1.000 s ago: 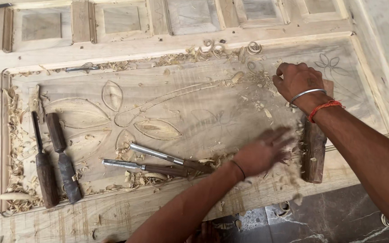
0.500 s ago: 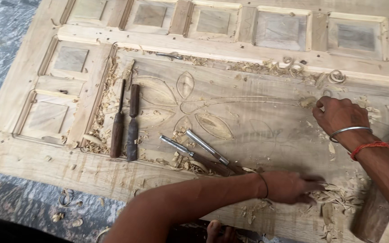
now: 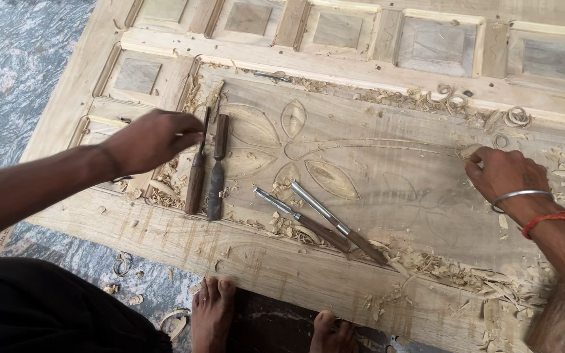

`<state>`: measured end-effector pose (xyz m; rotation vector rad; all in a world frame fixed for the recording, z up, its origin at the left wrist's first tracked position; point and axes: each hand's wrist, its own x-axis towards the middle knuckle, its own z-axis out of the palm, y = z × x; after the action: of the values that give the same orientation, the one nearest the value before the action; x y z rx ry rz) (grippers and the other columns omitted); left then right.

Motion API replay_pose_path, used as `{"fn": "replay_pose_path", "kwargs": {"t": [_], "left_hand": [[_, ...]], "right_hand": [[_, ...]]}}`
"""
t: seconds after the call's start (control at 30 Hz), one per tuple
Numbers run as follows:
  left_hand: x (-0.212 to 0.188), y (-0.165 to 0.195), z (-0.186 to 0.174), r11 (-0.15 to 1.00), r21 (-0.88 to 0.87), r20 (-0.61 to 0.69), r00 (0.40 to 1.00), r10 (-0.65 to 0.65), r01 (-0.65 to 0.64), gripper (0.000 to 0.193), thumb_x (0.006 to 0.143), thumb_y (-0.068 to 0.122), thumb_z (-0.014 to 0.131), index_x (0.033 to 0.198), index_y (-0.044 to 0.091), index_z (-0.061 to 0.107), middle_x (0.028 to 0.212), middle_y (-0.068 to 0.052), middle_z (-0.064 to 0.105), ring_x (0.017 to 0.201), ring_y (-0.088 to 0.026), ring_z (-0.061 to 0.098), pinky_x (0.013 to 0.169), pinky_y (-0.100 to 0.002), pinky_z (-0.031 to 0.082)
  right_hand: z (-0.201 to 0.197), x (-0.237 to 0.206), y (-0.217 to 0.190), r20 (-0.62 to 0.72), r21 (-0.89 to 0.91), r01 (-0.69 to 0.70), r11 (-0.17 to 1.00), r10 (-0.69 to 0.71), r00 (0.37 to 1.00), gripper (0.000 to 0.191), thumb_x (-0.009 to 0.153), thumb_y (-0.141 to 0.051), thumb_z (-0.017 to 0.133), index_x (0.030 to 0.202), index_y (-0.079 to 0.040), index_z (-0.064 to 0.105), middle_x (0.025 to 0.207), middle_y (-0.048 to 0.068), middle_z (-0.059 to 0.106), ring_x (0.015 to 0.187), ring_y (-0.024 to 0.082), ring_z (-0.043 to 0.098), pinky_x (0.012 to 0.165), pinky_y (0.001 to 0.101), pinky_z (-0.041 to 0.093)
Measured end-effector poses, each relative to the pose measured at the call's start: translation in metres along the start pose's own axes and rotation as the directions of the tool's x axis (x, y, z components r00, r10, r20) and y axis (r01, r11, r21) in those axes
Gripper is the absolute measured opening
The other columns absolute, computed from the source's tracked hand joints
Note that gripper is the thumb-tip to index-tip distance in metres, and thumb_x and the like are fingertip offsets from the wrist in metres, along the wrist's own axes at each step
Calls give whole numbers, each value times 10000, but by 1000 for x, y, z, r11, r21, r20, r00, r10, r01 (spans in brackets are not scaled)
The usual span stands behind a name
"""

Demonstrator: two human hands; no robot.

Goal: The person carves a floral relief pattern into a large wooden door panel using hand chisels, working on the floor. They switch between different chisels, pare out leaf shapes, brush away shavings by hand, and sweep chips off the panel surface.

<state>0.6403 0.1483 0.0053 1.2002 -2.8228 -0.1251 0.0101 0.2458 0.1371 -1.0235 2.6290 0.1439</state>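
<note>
Left hand (image 3: 155, 138), fingers loosely curled, is placed at the chisels (image 3: 205, 171), nothing yet held. Right hand (image 3: 501, 175), empty, is pressed on the carved door panel (image 3: 387, 163). A careless grab may meet a blade and cause a cut.

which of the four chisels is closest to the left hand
The leftmost wooden-handled chisel: the left hand reaches right beside its upper end. Its twin lies farther right.

Wood shavings (image 3: 452, 268), patterned floor (image 3: 27, 59), bare feet (image 3: 212, 314).

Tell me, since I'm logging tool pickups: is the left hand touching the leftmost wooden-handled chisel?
Cannot tell. In the head view the left hand has fingertips right at the leftmost chisel's upper end, but neither contact nor gap shows plainly.
</note>
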Motion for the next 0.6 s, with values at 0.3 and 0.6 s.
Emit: {"fn": "replay_pose_path", "kwargs": {"t": [0.3,0.6], "left_hand": [[114,-167,-137,857,-148,102,869,-483,494,753,949,277,631,1509,-36,237,1500,-382,322,1356,-535,390,1065,-627,402],[85,-407,-56,310,-559,47,403,-914,769,625,1161,372,637,1370,-203,508,1189,-295,648,1093,-424,683,872,-551,564]], "right_hand": [[37,-54,25,69,267,-164,950,151,986,486,1085,-465,514,1215,-48,730,956,157,830,745,261,770,698,426,628],[145,-209,-193,26,972,-136,193,484,875,285,1035,-386,617,977,-108,643,777,98,610,676,217,571,624,354,526]]}}
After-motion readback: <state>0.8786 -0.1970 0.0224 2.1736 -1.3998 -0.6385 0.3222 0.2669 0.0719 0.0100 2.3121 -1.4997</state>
